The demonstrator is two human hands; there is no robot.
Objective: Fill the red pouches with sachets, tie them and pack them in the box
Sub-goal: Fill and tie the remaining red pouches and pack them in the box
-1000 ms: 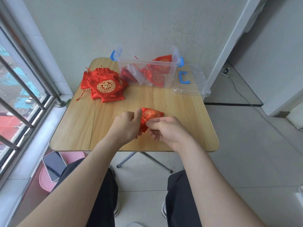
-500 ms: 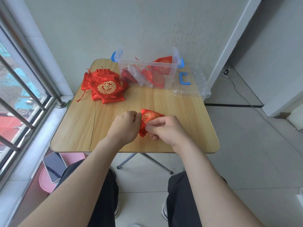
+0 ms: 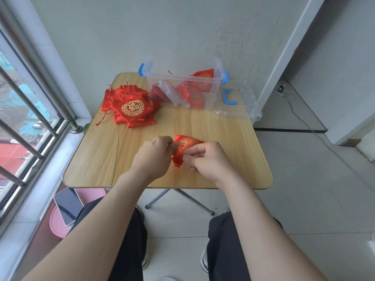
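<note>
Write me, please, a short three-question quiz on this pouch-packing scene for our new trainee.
1. True or false: the clear box on the table has its lid on.
2. Where does the pile of flat pouches lie? A) on the table, left of the box B) on the person's lap C) on the floor
3. What do the left hand and right hand grip between them?
Key: 1 false, the lid lies right of the box. 2 A. 3 One red pouch, pinched near its gathered neck.
</note>
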